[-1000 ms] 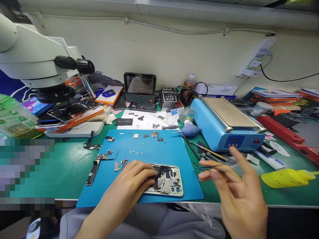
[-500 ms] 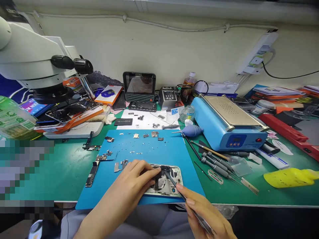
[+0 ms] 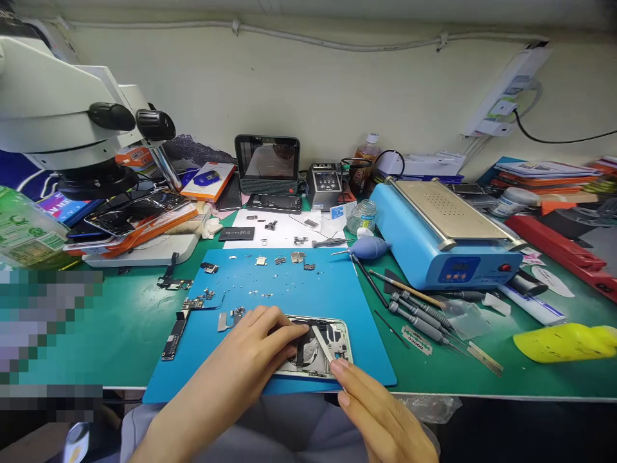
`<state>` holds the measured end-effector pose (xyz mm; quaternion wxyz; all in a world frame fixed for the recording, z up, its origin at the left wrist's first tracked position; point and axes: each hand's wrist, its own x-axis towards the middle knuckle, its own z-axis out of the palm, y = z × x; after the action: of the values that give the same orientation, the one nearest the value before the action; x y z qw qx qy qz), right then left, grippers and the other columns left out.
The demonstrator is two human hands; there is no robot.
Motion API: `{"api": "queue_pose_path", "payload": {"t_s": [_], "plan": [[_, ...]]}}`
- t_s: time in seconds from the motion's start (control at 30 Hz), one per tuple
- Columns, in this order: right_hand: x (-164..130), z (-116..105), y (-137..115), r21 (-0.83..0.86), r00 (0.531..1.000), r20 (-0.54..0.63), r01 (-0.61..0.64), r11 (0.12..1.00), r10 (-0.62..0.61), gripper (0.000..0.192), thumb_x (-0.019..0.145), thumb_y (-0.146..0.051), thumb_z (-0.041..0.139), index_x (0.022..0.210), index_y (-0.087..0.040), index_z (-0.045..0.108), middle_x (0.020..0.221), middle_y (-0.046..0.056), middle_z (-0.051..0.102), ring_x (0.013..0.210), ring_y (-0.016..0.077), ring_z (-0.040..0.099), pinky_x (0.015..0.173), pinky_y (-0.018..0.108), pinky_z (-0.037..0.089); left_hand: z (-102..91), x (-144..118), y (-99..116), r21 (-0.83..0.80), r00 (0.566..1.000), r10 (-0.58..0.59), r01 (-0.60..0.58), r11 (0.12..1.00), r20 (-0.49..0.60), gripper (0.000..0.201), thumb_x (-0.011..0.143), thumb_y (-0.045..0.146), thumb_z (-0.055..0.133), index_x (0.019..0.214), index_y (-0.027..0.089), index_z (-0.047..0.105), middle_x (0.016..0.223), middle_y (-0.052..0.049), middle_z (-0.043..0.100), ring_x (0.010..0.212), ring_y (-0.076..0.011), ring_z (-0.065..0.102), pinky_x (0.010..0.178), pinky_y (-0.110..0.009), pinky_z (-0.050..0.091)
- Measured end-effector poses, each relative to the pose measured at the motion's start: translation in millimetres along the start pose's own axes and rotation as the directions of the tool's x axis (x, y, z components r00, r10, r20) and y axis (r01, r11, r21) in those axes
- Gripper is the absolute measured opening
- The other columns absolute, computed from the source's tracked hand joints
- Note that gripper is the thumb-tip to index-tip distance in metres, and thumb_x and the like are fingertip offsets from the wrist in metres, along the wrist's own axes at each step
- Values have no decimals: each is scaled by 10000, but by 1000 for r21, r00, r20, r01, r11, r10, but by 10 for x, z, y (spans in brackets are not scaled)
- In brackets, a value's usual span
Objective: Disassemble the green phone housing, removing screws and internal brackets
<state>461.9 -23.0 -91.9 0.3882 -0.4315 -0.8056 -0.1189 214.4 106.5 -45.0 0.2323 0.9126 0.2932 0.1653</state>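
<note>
An opened phone frame lies on a blue work mat near the table's front edge. My left hand rests on the frame's left part, its fingers pressing down on it. Pinched in my right hand are thin metal tweezers, their tips inside the frame by a dark round part. Small screws and metal brackets are scattered over the mat's far half. A logic board lies at the mat's left edge.
A microscope stands at the left over stacked phones. A blue heating plate machine sits to the right, with screwdrivers, a blower and a yellow bottle nearby. A small screen stands at the back.
My right hand came down from the right side of the table to the phone frame with the tweezers, then pushed their tips further in. My left hand stayed on the frame.
</note>
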Motion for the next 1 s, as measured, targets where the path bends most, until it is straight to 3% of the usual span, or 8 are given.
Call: {"api": "queue_pose_path", "payload": {"t_s": [0.27,0.5,1.0], "plan": [[34,24,-6,-43,1000,-16,21,999,-22,313,1027,-17,563,1309,-77,686,1369,171,767,1350,288,700,1056,364,661,10,10,-12,18,1000,1,-1,1000,5,362,1149,161,496,1476,307,546,1203,-46,629,1056,-257,584,875,-401,486],[48,20,-26,-24,1000,-10,22,999,-23,292,1020,-30,606,1300,-73,677,1328,194,780,1331,311,710,1035,397,676,-113,45,54,37,993,0,-5,999,122,550,1092,24,434,1539,339,502,1270,-68,599,1092,-277,566,903,-439,509],[-51,36,-18,-33,999,-32,4,999,-5,283,1039,-55,575,1297,-102,680,1395,169,752,1322,310,714,1023,377,677,-160,119,129,90,989,14,-27,996,147,558,1045,28,439,1522,308,515,1280,-95,606,1068,-304,589,866,-484,545]]}}
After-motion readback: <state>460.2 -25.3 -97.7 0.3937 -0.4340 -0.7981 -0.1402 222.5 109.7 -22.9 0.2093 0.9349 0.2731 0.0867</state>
